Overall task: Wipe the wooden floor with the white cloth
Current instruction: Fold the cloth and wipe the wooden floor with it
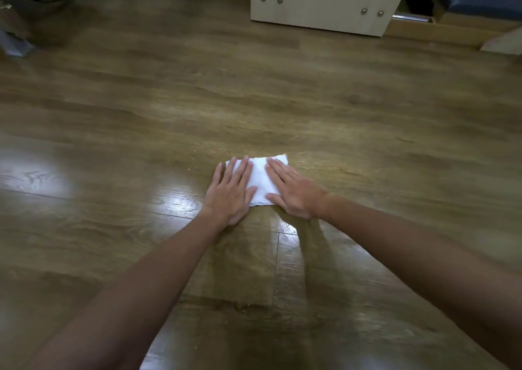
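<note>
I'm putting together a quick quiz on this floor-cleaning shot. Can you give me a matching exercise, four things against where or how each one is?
Things:
1. white cloth
2. left hand
3. pale wood cabinet
4. right hand

Places or states:
A. stands at the top of the view, metal studs on its face
B. lies flat on the wooden floor between both hands
C. presses flat on the cloth's right side
D. presses flat on the cloth's left side

Pairs: 1-B, 2-D, 3-A, 4-C
</note>
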